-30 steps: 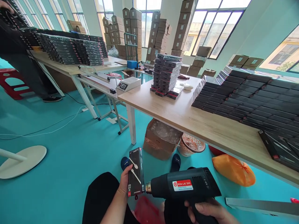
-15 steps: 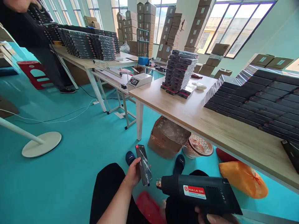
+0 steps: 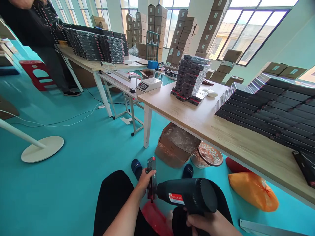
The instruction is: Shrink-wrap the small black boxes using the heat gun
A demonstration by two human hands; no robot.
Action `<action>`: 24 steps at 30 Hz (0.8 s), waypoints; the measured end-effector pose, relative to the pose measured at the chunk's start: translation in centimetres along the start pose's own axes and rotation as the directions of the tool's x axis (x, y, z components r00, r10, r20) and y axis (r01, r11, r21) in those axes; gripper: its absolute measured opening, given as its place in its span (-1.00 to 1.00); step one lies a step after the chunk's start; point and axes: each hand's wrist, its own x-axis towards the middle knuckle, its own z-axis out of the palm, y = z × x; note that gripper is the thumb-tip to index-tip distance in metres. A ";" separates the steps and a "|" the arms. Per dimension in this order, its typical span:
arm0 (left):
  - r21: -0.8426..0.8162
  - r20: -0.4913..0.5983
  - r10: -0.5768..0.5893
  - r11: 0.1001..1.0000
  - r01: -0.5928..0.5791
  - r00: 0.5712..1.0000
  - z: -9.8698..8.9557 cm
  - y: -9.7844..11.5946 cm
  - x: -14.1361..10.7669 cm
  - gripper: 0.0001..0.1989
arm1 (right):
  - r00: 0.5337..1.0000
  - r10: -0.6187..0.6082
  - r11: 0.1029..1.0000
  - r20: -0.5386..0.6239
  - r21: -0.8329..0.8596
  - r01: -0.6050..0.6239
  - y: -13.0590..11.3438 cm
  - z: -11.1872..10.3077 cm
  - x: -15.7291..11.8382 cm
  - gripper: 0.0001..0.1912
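The left hand (image 3: 145, 181), its grip closed around a slim dark box (image 3: 153, 184), holds it just off the nozzle end of the heat gun (image 3: 184, 194), long axis roughly crosswise to the gun, while the right hand (image 3: 203, 222), farther from the box, clasps the gun's underside.

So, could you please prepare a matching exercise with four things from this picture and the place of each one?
Things:
1. heat gun
2. black retail box
3. cardboard carton
4. red plastic stool

Places:
A. on the floor, under the table's edge
B. in the right hand
C. beside another person's legs
D. in the left hand

Right pairs: 1-B, 2-D, 3-A, 4-C
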 end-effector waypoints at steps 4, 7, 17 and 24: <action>-0.015 0.065 -0.014 1.000 0.015 0.998 0.3 0.2 -0.6 -0.43 | 0.986 -0.117 0.991 -0.121 0.047 0.124 -3.4 0.7 3.0 -0.70; -0.094 0.130 -0.066 0.992 0.079 0.989 0.4 0.4 -0.6 -0.36 | 0.971 -0.201 0.979 -0.125 0.010 0.204 -6.2 0.5 5.2 -0.73; -0.245 0.102 -0.139 0.956 0.160 0.985 0.2 0.0 0.3 -0.40 | 0.987 -0.009 0.962 0.160 -0.269 0.053 -5.3 0.4 2.5 -0.84; -0.323 0.247 -0.102 0.929 0.181 0.964 1.0 0.2 0.0 -0.49 | 0.972 -0.228 0.966 -0.051 -0.137 0.219 -7.5 0.5 5.1 -0.88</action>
